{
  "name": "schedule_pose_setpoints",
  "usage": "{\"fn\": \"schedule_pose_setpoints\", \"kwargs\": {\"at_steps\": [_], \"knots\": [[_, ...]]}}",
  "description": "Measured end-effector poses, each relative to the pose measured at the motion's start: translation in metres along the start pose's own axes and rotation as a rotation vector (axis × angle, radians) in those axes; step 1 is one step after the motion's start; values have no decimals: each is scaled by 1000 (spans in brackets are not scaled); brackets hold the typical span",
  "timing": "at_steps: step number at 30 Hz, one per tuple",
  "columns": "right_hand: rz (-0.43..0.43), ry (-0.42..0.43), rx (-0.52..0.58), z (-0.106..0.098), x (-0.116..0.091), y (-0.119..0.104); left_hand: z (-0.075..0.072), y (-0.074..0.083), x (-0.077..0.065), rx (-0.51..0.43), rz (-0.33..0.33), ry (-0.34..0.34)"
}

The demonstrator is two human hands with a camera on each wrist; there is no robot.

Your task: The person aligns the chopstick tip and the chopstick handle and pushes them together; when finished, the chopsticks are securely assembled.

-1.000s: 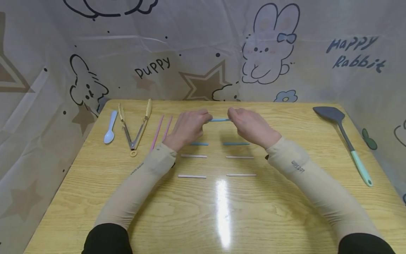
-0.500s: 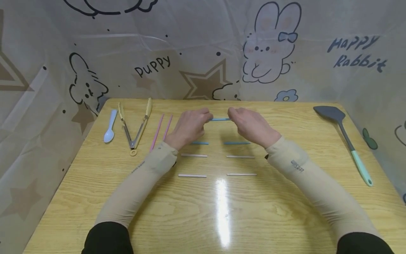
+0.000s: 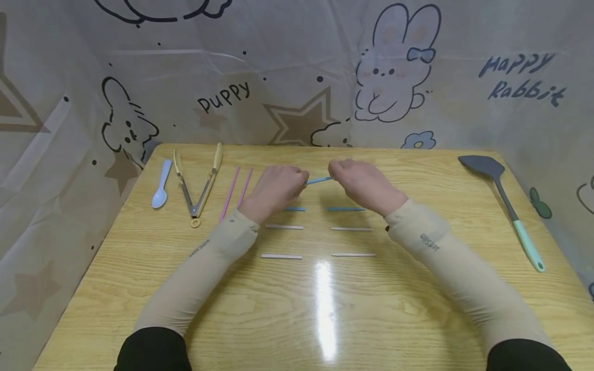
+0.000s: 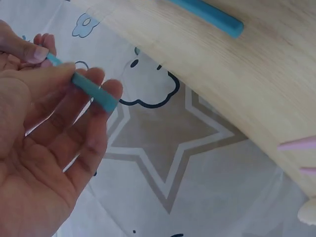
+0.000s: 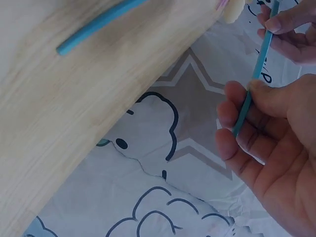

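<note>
Near the back edge of the table, a thin blue straw-like stick (image 3: 318, 180) is stretched between both hands. My left hand (image 3: 277, 189) pinches one end between thumb and fingers; in the left wrist view the stick (image 4: 91, 90) lies across its fingertips. The other end is pinched by my right hand (image 3: 366, 184), and in the right wrist view the stick (image 5: 261, 57) runs from one hand to the other. It tilts slightly, higher at the right hand. Two shorter blue sticks, a left one (image 3: 295, 209) and a right one (image 3: 345, 209), lie below the hands.
Short white sticks lie in two rows, such as one front stick (image 3: 281, 256). Two pink sticks (image 3: 230, 193) are partly behind my left arm. Tongs (image 3: 195, 206) and a spoon (image 3: 160, 196) lie at left, a spatula (image 3: 510, 206) at right. A printed cloth (image 3: 297, 62) hangs behind.
The held blue stick has gone from nearly level to tilted. My left hand has dropped slightly, and my right hand has shifted a little left. The other things stay put.
</note>
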State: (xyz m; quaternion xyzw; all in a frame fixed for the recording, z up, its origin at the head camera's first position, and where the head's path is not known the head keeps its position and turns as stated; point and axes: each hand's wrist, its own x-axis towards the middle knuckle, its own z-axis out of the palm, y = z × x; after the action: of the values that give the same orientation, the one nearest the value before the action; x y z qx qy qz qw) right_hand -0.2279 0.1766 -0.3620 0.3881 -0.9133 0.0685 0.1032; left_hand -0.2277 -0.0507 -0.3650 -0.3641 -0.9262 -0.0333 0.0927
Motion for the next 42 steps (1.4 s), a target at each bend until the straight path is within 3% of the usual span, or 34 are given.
{"fn": "schedule_pose_setpoints", "kwargs": {"at_steps": [4,10,16,22,26,32,42], "knots": [[-38,19,-31,4,2,-4,-1,1,-1,-8,12,-35],[-142,115,-57,7,6,-9,-5,4,-3,-64,29,-52],[-140,186,-42,8,10,-6,-11,-6,-8,-157,-120,-124],[-64,97,-45,10,6,-7,-11,-30,-22,-336,-325,-245],[-48,60,-54,13,3,-7,-9,-43,-28,-363,-419,-306],[-46,55,-45,15,2,-5,-6,-53,-30,-393,-508,-381],[-26,6,-31,15,-5,-5,8,-65,-32,-463,-596,-408]]}}
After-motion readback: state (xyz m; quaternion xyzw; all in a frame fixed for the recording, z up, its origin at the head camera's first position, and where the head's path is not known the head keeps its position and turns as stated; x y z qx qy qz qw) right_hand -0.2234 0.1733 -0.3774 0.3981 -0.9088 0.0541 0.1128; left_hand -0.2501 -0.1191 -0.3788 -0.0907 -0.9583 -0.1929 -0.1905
